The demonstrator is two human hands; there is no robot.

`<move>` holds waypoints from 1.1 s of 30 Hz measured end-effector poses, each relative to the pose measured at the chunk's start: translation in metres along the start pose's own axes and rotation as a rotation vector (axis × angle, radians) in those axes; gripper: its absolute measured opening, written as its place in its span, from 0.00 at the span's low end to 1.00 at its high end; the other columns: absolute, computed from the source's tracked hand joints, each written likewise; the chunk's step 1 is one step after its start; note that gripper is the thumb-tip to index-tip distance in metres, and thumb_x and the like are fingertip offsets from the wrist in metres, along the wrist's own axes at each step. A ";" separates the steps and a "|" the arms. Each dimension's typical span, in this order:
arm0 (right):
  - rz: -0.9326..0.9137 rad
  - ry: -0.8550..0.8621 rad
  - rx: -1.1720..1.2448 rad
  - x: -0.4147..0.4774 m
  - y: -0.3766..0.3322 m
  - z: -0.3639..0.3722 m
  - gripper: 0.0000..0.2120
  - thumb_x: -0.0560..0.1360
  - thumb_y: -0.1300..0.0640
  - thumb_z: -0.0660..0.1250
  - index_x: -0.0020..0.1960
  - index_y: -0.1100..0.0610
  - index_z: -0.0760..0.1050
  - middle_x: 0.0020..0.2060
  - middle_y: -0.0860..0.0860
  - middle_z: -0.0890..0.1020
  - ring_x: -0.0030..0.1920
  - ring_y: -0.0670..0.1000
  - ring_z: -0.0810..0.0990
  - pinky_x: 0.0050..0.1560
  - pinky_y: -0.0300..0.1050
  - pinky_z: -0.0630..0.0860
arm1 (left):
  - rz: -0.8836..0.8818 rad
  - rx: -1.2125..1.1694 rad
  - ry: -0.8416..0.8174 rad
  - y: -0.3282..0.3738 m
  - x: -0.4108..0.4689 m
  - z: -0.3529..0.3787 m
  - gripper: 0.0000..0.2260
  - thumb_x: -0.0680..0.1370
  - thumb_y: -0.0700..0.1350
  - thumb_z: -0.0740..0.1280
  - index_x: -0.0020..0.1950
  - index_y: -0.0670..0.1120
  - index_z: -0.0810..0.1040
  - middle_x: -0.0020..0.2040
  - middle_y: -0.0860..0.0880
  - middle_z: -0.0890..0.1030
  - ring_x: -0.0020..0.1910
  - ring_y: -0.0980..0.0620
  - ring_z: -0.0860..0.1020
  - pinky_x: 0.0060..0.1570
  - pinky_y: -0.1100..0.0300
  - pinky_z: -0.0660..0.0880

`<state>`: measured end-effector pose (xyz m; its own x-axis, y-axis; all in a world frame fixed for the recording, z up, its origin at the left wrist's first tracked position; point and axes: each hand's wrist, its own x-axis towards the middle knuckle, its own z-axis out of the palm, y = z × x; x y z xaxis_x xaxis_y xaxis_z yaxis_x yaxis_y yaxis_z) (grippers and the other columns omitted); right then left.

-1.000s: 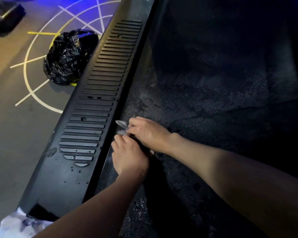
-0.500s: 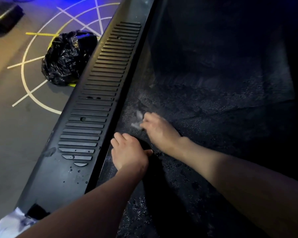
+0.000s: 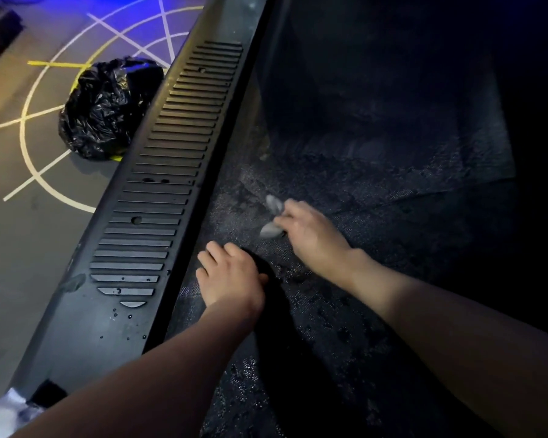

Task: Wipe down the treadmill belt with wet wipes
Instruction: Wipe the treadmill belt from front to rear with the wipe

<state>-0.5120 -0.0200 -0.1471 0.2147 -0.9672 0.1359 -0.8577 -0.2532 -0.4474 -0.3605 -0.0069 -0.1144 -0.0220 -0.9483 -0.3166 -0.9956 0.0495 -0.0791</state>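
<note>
Much of the belt [image 3: 377,248] is sitting in deep shadow, its far and right parts too dark to make out, and both forearms are running out of the picture at the bottom. The wipe [image 3: 272,216] is showing only as two pale, blurred ends poking out past the right hand's [image 3: 310,235] fingers [image 3: 290,213], one above them and one below; its middle is hidden in the grip, so its long axis is running roughly up and down the view. Those fingers are curling closed around it, low over the belt. The left hand [image 3: 231,279] is lying palm down on the belt, fingers [image 3: 215,254] together, just beside the ribbed rail [image 3: 171,159]. A black bag [image 3: 108,112] is sitting on the floor [image 3: 19,235] beyond the rail.
</note>
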 end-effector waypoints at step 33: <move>-0.111 -0.124 -0.027 -0.077 0.022 -0.028 0.13 0.75 0.65 0.56 0.45 0.64 0.80 0.43 0.56 0.77 0.43 0.57 0.76 0.35 0.51 0.74 | 0.301 0.019 -0.120 0.049 -0.023 0.008 0.34 0.74 0.60 0.69 0.69 0.42 0.59 0.74 0.39 0.55 0.72 0.36 0.56 0.68 0.43 0.62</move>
<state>-0.5604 0.0491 -0.1425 0.3634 -0.9288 0.0726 -0.8373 -0.3598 -0.4116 -0.4081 0.0200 -0.1182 -0.3029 -0.8466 -0.4377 -0.9443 0.3287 0.0177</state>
